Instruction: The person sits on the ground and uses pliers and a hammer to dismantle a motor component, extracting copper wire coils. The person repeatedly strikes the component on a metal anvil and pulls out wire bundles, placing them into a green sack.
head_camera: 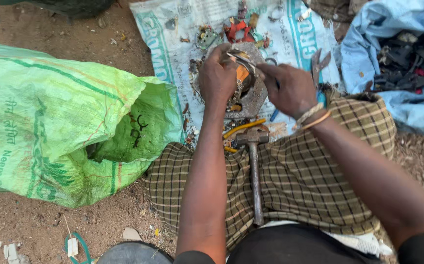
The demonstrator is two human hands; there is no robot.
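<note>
While the left hand (217, 78) clenched the small orange-and-metal part (241, 73) and the right hand (290, 90) gripped a thin tool, the part looked stiff, light, sharp-edged, best held by its sides.

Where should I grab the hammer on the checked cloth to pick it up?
Probably by the long handle, near its lower end. The hammer lies flat on the checked cloth, head toward the metal block, handle end toward the person. Come from above, fingers wrapping across the handle.
</note>
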